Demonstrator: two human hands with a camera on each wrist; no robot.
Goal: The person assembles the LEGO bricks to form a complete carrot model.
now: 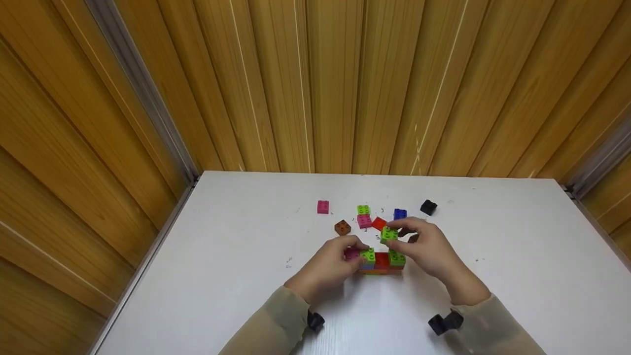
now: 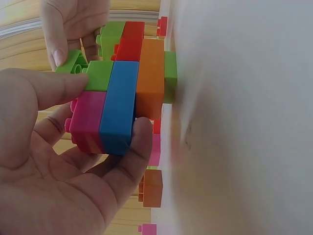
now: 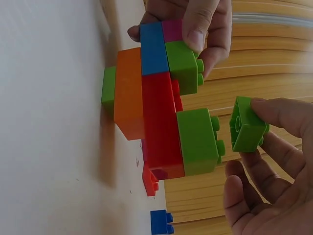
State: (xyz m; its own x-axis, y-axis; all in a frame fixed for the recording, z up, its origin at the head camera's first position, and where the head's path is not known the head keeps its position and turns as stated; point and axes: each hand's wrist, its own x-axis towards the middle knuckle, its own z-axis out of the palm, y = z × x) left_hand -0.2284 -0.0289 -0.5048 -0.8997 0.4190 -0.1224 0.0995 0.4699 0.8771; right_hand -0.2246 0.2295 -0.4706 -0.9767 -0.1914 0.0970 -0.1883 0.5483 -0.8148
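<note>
My left hand (image 1: 331, 264) grips the left end of a stacked toy-brick structure (image 2: 150, 73), thumb on a green brick and fingers round its pink and blue bricks. The layers run from a green brick at the bottom through an orange one (image 3: 128, 95) to blue (image 2: 119, 105) and red (image 3: 160, 127), with pink and green bricks on top. In my right hand (image 1: 434, 249), a loose green brick (image 3: 248, 125) is pinched between thumb and fingers. It hangs just over the green brick (image 3: 198, 142) on the structure's right end, a gap between them in the right wrist view, hollow underside facing the structure.
Behind the structure lie loose bricks: pink (image 1: 323, 207), brown-orange (image 1: 342, 227), green (image 1: 363, 209), a second pink (image 1: 364, 221), red (image 1: 379, 223), blue (image 1: 400, 213) and black (image 1: 429, 207). The white table (image 1: 222, 246) meets a wood-patterned wall (image 1: 335, 88) at the back.
</note>
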